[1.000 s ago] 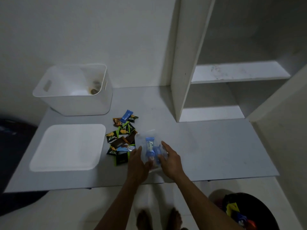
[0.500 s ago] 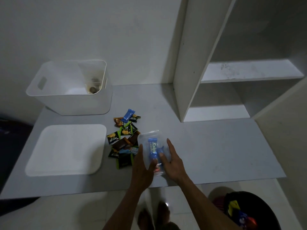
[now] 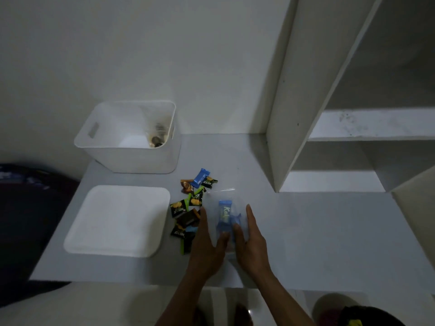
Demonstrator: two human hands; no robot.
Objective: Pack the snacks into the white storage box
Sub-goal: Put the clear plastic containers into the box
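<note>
The white storage box stands open at the back left of the table, with a small brownish item in its right corner. A heap of small wrapped snacks lies mid-table, a blue bar on its far end. Just right of the heap lies a clear bag holding blue snack bars. My left hand and my right hand flank the bag with straight fingers, and both thumbs rest on its near end.
The box's white lid lies flat in front of the box, left of the snacks. A white shelf unit rises at the right. The grey table ends near me. A dark bin sits on the floor below right.
Both hands have straightened and spread along the sides of the clear bag. The bag has stayed in place beside the snack heap. My view has shifted slightly.
</note>
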